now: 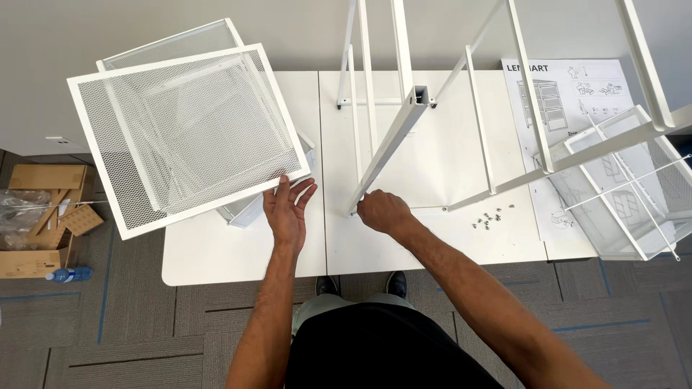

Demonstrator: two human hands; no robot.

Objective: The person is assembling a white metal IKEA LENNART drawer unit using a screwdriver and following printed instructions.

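a: left hand (288,211)?
b: open, fingers spread, touching the near corner of the white mesh panel (184,137), tilted over the left side of the white table (238,256)

a: right hand (382,211)?
b: curled at the foot of the white metal frame (393,133), standing on the table; cannot tell whether gripping. small screws (490,217) just right of it, instruction sheet (559,90) beyond
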